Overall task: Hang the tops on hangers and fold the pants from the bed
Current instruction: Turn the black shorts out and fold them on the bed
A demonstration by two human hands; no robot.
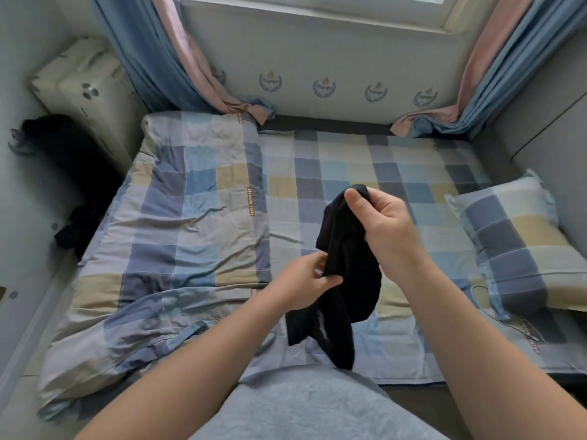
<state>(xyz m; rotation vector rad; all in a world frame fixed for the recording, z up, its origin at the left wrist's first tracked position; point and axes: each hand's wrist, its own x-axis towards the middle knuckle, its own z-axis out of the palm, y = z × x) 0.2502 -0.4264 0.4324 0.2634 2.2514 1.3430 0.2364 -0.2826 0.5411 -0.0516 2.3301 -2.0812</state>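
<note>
The garment (349, 265) is black. The bed sheet (349, 166), quilt (178, 223) and pillow (521, 242) are checked blue, navy and yellow. The curtains (165, 49) are blue and pink.

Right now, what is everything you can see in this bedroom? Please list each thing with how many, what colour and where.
black garment: one, black, held up over the middle of the bed by both hands
quilt: one, blue, grey and tan checks, rumpled on the bed's left half
bedsheet: one, same checks, on the right half
pillow: one, checked, at the bed's right edge
curtains: two, blue with pink lining, either side of the window, ends resting on the bed
dark pile: black, left of the bed; what it is, unclear
left hand: pinching the garment's lower part
right hand: gripping its top
</note>
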